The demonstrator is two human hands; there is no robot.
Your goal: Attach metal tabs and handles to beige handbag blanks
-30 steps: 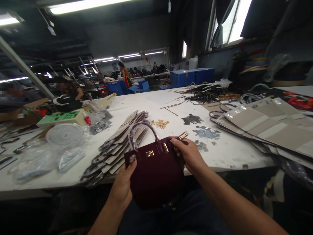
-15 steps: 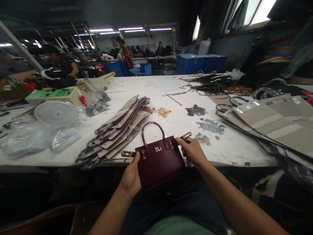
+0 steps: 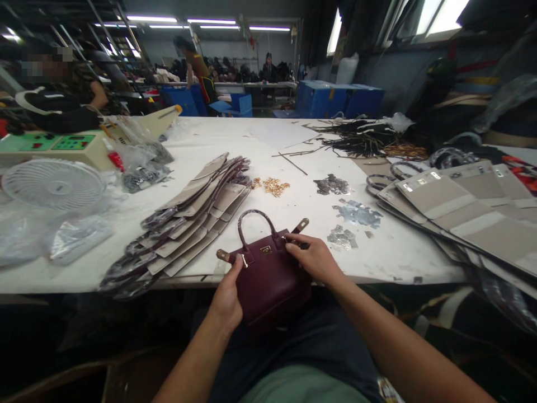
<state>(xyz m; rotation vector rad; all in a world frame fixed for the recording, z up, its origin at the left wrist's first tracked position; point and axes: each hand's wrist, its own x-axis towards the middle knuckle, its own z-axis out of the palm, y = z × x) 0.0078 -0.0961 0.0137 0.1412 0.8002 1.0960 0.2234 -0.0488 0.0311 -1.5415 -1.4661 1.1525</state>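
1 left hand (image 3: 226, 299) and 1 right hand (image 3: 315, 258) clamp a burgundy handbag (image 3: 272, 280) (fan (image 3: 53, 183) marking illegibly small).

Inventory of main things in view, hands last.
table: 1, white, centre
handbag: 1, burgundy, table's near edge
panels: many, mostly beige, stacked left, right
fittings: many, gold, beyond handbag
plates: three piles, grey, right of fittings
strips: many, dark, table's far right
fan: 1, white, left
machine: 1, cream-green, behind fan
plastic bags: several, clear, left
boxes: several, blue, background
people: at least 3, background
left hand: 1, bare, handbag's left edge
right hand: 1, bare, handbag's upper right
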